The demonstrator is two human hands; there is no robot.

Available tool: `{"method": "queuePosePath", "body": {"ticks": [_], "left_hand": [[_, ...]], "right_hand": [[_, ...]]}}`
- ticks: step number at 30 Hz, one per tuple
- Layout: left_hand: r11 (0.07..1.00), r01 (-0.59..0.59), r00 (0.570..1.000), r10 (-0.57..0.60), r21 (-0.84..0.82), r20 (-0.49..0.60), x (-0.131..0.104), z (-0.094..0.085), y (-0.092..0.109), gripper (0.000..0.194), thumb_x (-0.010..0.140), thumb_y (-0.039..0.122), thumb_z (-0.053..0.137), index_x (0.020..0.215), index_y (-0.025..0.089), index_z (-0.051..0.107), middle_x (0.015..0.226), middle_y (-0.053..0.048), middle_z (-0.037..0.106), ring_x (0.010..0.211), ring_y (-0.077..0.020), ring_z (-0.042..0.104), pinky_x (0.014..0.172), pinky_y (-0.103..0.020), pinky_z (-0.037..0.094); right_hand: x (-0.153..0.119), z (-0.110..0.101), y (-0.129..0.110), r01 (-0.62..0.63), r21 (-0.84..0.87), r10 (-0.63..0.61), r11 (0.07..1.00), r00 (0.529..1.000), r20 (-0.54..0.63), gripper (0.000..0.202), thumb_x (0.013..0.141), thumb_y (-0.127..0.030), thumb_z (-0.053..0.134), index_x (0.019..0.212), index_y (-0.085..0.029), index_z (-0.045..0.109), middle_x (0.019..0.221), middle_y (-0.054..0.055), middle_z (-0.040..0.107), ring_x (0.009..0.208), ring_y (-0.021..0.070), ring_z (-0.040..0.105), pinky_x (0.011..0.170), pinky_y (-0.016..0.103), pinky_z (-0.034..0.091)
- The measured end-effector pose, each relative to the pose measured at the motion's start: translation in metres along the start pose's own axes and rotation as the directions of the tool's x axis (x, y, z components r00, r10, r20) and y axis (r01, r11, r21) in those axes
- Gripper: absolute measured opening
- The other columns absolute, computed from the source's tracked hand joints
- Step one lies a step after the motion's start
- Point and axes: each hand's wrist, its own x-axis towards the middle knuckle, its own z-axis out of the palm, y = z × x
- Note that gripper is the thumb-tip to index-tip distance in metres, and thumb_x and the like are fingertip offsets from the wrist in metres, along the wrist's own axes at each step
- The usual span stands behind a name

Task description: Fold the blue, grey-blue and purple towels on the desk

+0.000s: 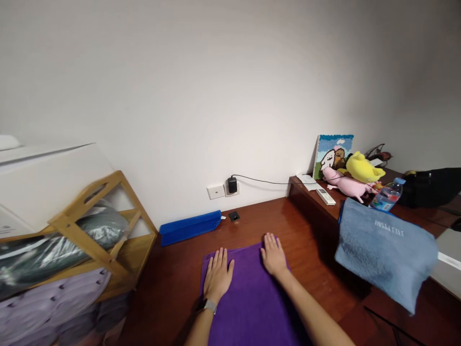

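Note:
A purple towel (248, 293) lies spread on the brown wooden tabletop (169, 278), running out of view at the bottom. My left hand (218, 274) rests flat on its far left part, fingers stretched out, with a watch (207, 305) on the wrist. On the far right corner my right hand (273, 254) also lies flat, palm down and fingers extended. Neither hand grips anything. Beyond them, against the wall, is a folded blue cloth (190, 228) with a small white tag.
At right, a raised shelf holds a pink plush toy (345, 185), a yellow plush toy (362, 167), a remote (325, 196), a bottle (388, 194) and a picture (333, 156). A grey-blue towel (387, 250) hangs over its edge. A black plug (232, 185) trails a cord. A wooden rack (111, 216) stands left.

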Motion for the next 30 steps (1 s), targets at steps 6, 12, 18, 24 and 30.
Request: {"method": "queuePosePath", "body": {"ticks": [6,12,18,24,30], "left_hand": [[0.998,-0.065,0.997,0.064,-0.026,-0.046,-0.014,-0.008,-0.025,0.06,0.105,0.032,0.024,0.154,0.015,0.055,0.166,-0.012,0.05,0.157,-0.0233,0.041,0.13,-0.046,0.032],[0.994,-0.099,0.992,0.102,0.051,-0.074,-0.062,0.0,-0.05,0.064,0.107,0.045,0.025,0.159,0.015,0.047,0.167,-0.013,0.047,0.157,-0.0254,0.04,0.13,-0.048,0.034],[0.996,-0.063,0.992,0.07,0.07,-0.102,-0.063,0.003,-0.044,0.069,0.107,0.049,0.024,0.162,0.011,0.042,0.17,-0.016,0.041,0.158,-0.0264,0.039,0.13,-0.048,0.032],[0.999,-0.046,0.996,0.047,0.018,-0.074,-0.057,-0.006,-0.042,0.067,0.107,0.048,0.027,0.162,0.013,0.041,0.169,-0.015,0.042,0.158,-0.0266,0.039,0.131,-0.05,0.033],[0.996,-0.089,0.985,0.083,-0.032,-0.152,-0.093,-0.012,-0.041,0.062,0.107,0.041,0.028,0.164,0.019,0.038,0.169,-0.01,0.044,0.158,-0.0245,0.038,0.131,-0.05,0.033]], "right_hand": [[-0.028,0.032,-0.121,0.337,0.125,-0.341,0.933,0.94,0.014,0.063,0.111,-0.039,0.026,0.169,-0.015,0.028,0.174,0.007,0.028,0.163,0.0228,0.021,0.134,0.045,0.017],[-0.025,0.042,-0.125,0.323,0.159,-0.337,0.933,0.939,0.07,0.063,0.111,-0.044,0.026,0.168,-0.017,0.031,0.173,0.007,0.029,0.163,0.0223,0.021,0.134,0.047,0.016],[-0.012,0.012,0.002,0.021,0.024,-0.023,0.999,0.996,0.087,0.064,0.11,-0.039,0.02,0.169,-0.014,0.026,0.176,0.007,0.021,0.164,0.0225,0.016,0.134,0.047,0.009],[-0.001,-0.011,0.061,-0.178,-0.021,0.179,0.984,0.979,0.102,0.068,0.11,-0.042,0.017,0.17,-0.011,0.02,0.176,0.007,0.018,0.165,0.0201,0.013,0.133,0.042,0.008],[-0.043,0.005,-0.047,0.081,0.094,-0.075,0.992,0.995,-0.069,0.068,0.11,-0.045,0.023,0.169,-0.011,0.027,0.175,0.01,0.021,0.165,0.025,0.013,0.134,0.046,0.005]]}}
